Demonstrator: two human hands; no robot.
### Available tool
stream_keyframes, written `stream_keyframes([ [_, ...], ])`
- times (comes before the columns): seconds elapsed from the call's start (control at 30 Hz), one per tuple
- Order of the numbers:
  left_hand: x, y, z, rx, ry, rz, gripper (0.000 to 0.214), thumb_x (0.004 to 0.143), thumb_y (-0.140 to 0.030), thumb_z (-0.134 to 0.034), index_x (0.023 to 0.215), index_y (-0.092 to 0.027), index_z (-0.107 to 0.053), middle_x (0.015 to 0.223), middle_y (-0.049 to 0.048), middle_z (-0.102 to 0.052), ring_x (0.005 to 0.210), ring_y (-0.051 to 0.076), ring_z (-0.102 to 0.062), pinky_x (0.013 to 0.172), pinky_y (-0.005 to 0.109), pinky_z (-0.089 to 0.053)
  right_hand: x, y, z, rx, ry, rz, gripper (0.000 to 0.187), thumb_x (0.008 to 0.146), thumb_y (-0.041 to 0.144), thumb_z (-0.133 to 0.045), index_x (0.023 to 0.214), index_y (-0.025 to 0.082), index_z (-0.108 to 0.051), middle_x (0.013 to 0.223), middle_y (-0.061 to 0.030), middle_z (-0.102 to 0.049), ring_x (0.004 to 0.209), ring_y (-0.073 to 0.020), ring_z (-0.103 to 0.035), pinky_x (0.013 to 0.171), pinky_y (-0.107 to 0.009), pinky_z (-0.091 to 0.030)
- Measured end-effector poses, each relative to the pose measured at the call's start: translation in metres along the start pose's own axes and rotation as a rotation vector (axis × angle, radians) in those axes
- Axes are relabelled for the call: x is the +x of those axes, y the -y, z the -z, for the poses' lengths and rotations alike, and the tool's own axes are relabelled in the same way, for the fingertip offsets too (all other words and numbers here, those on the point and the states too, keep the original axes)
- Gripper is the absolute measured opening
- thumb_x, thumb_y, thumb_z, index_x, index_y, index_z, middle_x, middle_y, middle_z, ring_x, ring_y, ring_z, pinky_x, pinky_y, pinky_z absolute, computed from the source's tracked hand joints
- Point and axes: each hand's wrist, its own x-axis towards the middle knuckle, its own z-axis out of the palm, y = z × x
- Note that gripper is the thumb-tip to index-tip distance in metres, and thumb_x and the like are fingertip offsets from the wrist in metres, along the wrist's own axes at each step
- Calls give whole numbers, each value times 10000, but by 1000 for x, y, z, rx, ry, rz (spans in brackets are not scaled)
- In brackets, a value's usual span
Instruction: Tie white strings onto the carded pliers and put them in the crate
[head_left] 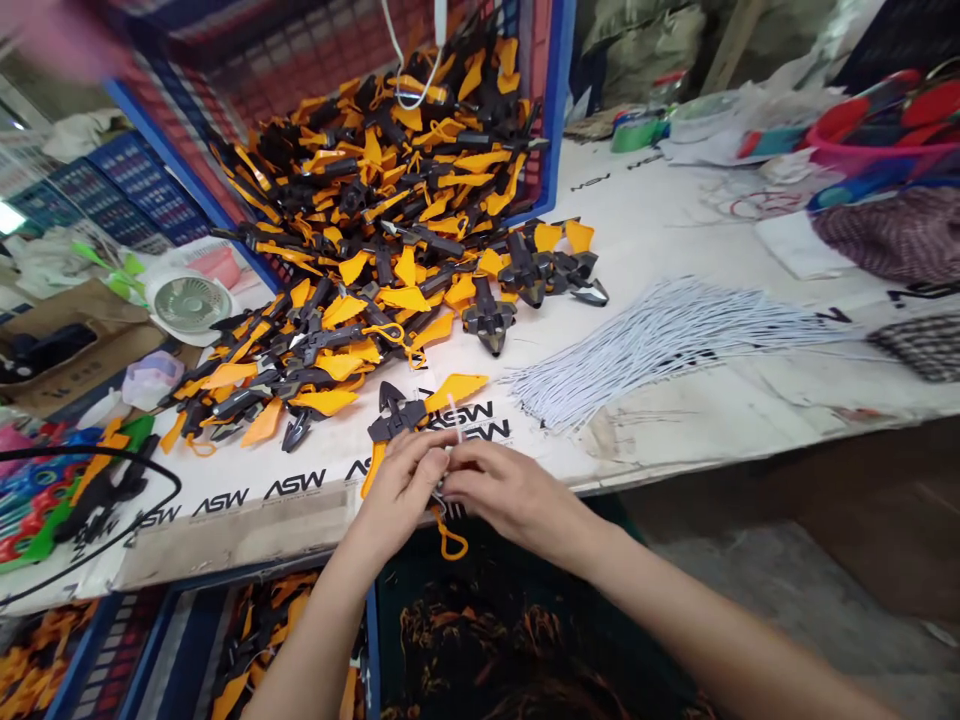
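Left hand (401,495) and right hand (517,492) meet over the table's (225,510) near edge, fingers (433,447) pinched narrowly on a white cord (452,418), an orange loop (450,545) dangling below, beside a black-and-orange plastic piece (397,415). Beyond, some pieces in a large heap (375,200) already carry loops; a sheaf of white cords (660,350) lies to the right.

The person's left hand (401,490) and right hand (517,490) close together at bottom centre, and their fingers hide where the thin white strip (453,415) meets the orange loop (450,545). At the upper left corner, a pink blur (60,40) is too smeared to identify. The lower edge cuts off the blue crate (150,640) at bottom left, and the right edge cuts off the pink basket (862,150) at upper right.
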Motion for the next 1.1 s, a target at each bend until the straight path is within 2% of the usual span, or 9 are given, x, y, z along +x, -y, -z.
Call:
stream_keyframes([
  [0.1,10,-5,4,-221,38,147,448,924,-527,-499,1068,-171,-729,1028,89,-760,971,246,-694,884,360,-544,12,-2,-15,4,52,55,176,968,147,-504,974,165,-679,990,-80,-634,875,-167,-573,739,-274,-509],
  [0.23,12,-3,14,-262,33,134,366,894,-490,-567,928,-176,-751,977,71,-754,973,223,-682,914,325,-523,18,-12,-16,50,150,239,194,967,121,-495,976,172,-682,975,-56,-666,927,-165,-591,830,-289,-505],
  [0.3,10,2,15,-258,-80,123,344,906,-480,-556,882,-180,-723,960,63,-736,945,201,-677,892,308,-520,23,-23,-12,120,152,278,172,980,181,-506,986,189,-677,1044,-52,-679,984,-159,-608,872,-285,-501],
  [0.4,5,11,10,-357,-300,168,353,942,-504,-477,888,-190,-627,768,11,-662,726,150,-661,775,293,-533,35,-52,-5,97,10,-16,219,1009,252,-461,1022,205,-674,1108,-58,-684,1002,-152,-633,879,-277,-502],
  [0.5,1,21,3,-264,-255,177,344,955,-497,-427,876,-204,-590,580,-48,-512,530,127,-560,668,281,-512,48,-83,0,-222,27,-488,258,1003,219,-451,1126,205,-677,1149,-86,-694,1026,-210,-634,887,-331,-490],
  [0.6,-1,32,-3,117,-191,112,285,945,-430,-444,854,-218,-611,702,9,-620,663,172,-606,684,289,-478,47,-94,0,-315,177,-541,246,963,241,-530,1137,181,-692,1091,-94,-729,1037,-262,-618,885,-355,-477],
  [0.67,-2,37,-7,256,-193,89,273,951,-394,-422,857,-226,-614,792,33,-666,759,193,-632,714,295,-468,37,-88,0,-338,181,-545,250,962,234,-514,1115,172,-703,1050,-89,-743,1005,-263,-621,877,-356,-468],
  [0.87,-3,39,-15,255,-224,120,296,977,-368,-380,853,-234,-613,720,-1,-634,712,165,-616,692,261,-446,0,-47,0,-377,24,-803,212,929,250,-503,982,184,-698,901,-70,-745,860,-246,-656,734,-327,-432],
  [1.1,-3,37,-19,250,-308,149,289,975,-350,-386,868,-225,-623,719,3,-645,728,171,-632,702,261,-444,-14,-22,-2,-339,-64,-982,153,889,267,-501,858,205,-637,805,-57,-722,714,-231,-638,633,-309,-348],
])
